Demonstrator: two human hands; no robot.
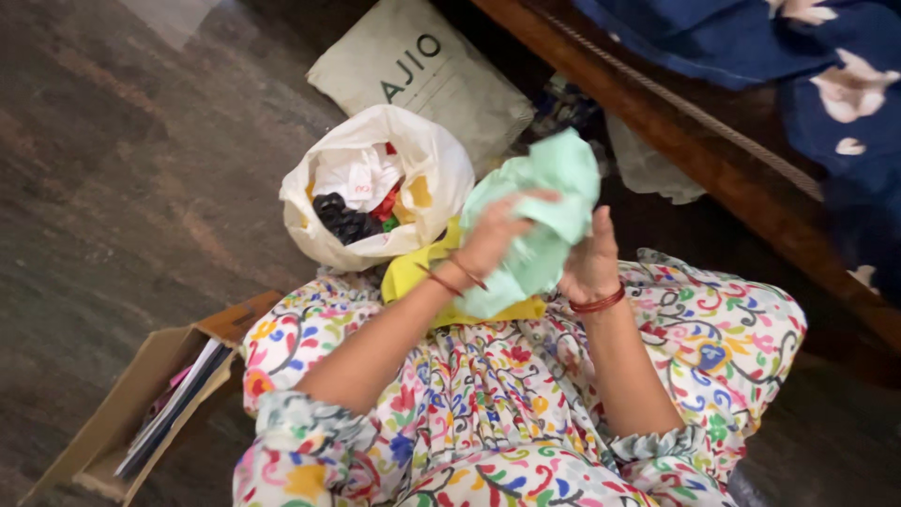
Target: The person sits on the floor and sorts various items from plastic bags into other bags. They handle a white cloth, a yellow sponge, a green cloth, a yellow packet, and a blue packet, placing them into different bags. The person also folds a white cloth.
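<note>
- Pale green, soft and crumpled: a cloth (544,211) is held up in front of the person, above the lap and clear of the floor.
- Left hand (493,235): fingers curled over the near face of the cloth, closed on it, thumb side up. Red thread bands sit at the wrist.
- Right hand (591,258): pressed against the far lower edge of the cloth, palm turned inward; the fingers are largely hidden behind the fabric, so the grip looks closed on the cloth but its depth cannot be told. A red bangle circles the wrist.
- Key relation: the cloth lies between the two hands, bunched, with its bulk rising up and away from the body toward the upper right. The left hand covers more of it and sits nearer its middle; the right hand is at its edge.
- A yellow fabric (413,272) lies on the lap just below the cloth, touching or nearly touching it.
- A white plastic bag (441,169), open and holding mixed cloth pieces, stands on the floor just beyond the knees.
- A cardboard box (122,422) with flat items lies to the left, well apart.
- A wooden bed frame (713,160) runs along the upper right.
</note>
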